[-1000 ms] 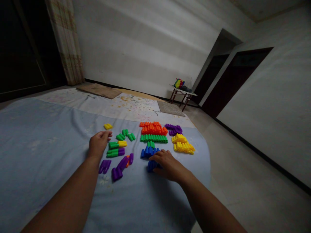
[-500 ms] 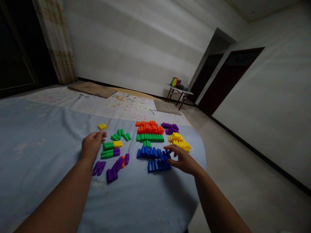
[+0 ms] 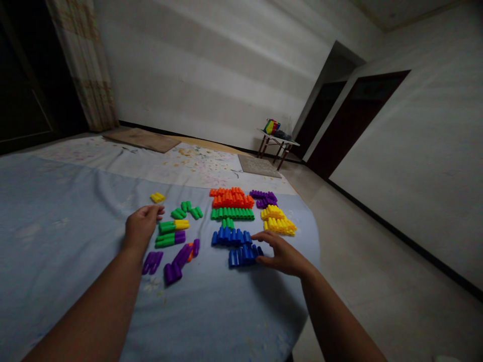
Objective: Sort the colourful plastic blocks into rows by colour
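Note:
My right hand is at the right end of the blue plastic tube pieces, thumb and fingers spread apart. Its index fingertip is by the farther blue row and its thumb by the nearer blue row. On the left, my left hand rests on the cloth with its fingers curled together; whether anything is in them is hidden. Right beside it lie a joined green-and-yellow piece and a green-and-purple piece. Purple pieces lie nearer to me, by the left wrist.
Beyond the blue rows are green and orange rows, with yellow and purple groups to their right. Loose green pieces and yellow ones lie left. The table's edge curves along the right.
My right hand has opened wider and shifted slightly left. Blue pieces at the right end of the farther row now sit lower, against the nearer row. The left hand stays nearly still.

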A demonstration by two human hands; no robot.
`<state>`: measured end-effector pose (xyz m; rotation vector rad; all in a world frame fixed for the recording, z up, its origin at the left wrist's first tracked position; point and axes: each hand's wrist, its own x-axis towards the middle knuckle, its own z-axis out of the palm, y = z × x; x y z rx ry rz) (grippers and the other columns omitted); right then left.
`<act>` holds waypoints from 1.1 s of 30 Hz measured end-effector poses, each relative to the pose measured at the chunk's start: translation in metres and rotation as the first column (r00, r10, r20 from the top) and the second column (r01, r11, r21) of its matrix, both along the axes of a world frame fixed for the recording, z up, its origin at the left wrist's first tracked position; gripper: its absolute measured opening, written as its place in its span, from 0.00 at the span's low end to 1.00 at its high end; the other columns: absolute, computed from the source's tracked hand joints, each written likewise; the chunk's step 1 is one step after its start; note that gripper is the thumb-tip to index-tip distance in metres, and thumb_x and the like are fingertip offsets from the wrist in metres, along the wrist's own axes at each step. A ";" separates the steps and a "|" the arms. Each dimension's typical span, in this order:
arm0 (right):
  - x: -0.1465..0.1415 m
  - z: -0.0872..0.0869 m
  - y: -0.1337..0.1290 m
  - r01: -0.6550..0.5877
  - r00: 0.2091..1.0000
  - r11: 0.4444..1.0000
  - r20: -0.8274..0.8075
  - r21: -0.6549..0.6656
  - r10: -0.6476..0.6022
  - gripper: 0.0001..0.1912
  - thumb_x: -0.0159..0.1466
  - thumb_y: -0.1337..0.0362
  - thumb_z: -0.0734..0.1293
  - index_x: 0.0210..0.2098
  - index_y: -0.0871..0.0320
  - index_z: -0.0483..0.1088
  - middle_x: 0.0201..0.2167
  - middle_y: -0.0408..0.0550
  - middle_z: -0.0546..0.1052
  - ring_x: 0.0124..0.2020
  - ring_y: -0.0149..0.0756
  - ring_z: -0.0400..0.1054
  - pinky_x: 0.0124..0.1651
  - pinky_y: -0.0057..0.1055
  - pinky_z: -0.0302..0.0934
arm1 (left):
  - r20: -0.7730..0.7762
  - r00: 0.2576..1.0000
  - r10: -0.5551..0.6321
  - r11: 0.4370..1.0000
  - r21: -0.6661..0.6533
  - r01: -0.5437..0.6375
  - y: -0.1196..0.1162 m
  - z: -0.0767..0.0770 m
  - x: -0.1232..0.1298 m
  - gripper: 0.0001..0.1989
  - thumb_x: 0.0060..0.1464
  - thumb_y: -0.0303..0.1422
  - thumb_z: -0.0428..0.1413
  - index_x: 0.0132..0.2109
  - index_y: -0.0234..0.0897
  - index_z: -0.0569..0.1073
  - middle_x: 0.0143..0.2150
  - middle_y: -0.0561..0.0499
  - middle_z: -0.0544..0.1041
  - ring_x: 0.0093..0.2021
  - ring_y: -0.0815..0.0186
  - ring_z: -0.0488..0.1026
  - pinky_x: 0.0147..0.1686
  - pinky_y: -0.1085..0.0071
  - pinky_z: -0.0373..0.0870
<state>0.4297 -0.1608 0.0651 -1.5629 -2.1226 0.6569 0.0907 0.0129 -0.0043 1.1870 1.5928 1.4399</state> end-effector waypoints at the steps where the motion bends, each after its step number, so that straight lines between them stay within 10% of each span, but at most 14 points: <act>1: 0.001 0.000 0.000 0.015 1.000 1.000 -0.001 0.004 -0.015 0.25 0.55 0.63 0.67 0.52 0.51 0.63 0.49 0.48 0.68 0.50 0.38 0.62 0.52 0.38 0.57 | 0.000 1.000 -0.001 1.000 -0.002 0.001 0.000 0.000 0.000 0.15 0.43 0.39 0.52 0.33 0.32 0.74 0.31 0.48 0.77 0.29 0.68 0.72 0.32 0.72 0.69; 14: 0.022 -0.029 -0.006 0.219 0.974 0.932 0.018 -0.288 -0.224 0.34 0.48 0.62 0.71 0.54 0.58 0.61 0.38 0.47 0.72 0.33 0.32 0.68 0.37 0.30 0.63 | -0.018 1.000 -0.010 1.000 0.008 0.010 -0.004 0.005 0.000 0.16 0.43 0.42 0.51 0.32 0.34 0.74 0.30 0.49 0.77 0.28 0.65 0.73 0.32 0.70 0.70; 33: -0.016 -0.031 -0.003 0.137 0.983 0.971 -0.092 -0.196 -0.158 0.30 0.52 0.65 0.68 0.54 0.56 0.60 0.34 0.45 0.74 0.31 0.33 0.69 0.35 0.30 0.63 | 0.044 0.999 -0.023 0.998 0.066 0.020 0.000 -0.004 -0.003 0.16 0.41 0.43 0.52 0.30 0.33 0.74 0.29 0.47 0.77 0.28 0.66 0.72 0.31 0.70 0.69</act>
